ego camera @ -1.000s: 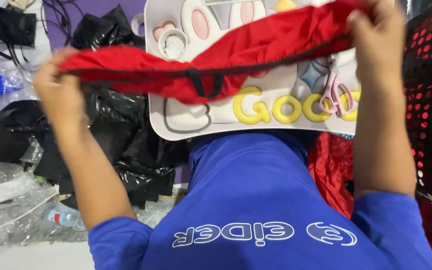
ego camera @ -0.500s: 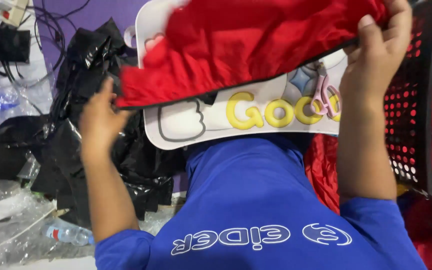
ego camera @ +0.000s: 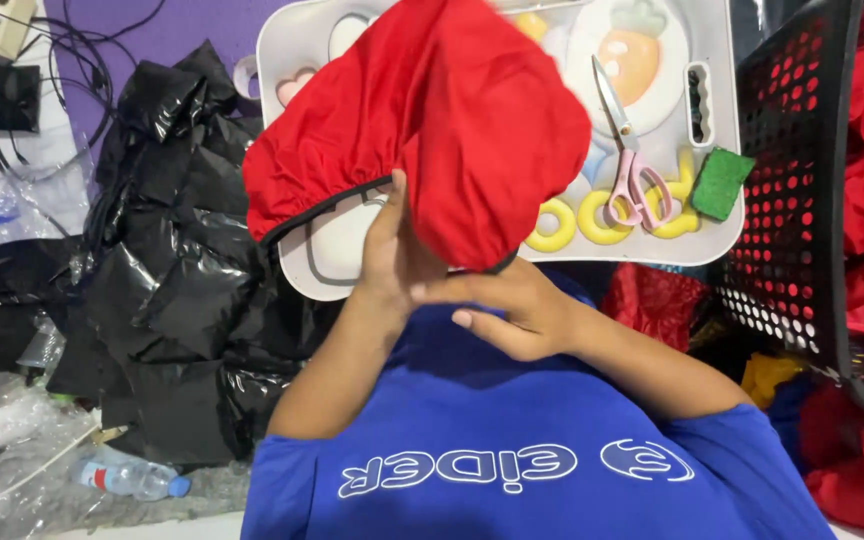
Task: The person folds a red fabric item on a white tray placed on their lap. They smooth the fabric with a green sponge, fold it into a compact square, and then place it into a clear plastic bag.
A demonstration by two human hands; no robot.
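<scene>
White tray [ego camera: 722,240], red cloth [ego camera: 432,130] over hands [ego camera: 452,275]

Left hand [ego camera: 389,250] raised upright with fingers together pointing away, wrist straight, forearm angled up from lower left, right hand [ego camera: 507,308] lying crosswise just below it, thumb along its near edge, fingers closed toward the left palm, right forearm bare, slanting in from the right
</scene>
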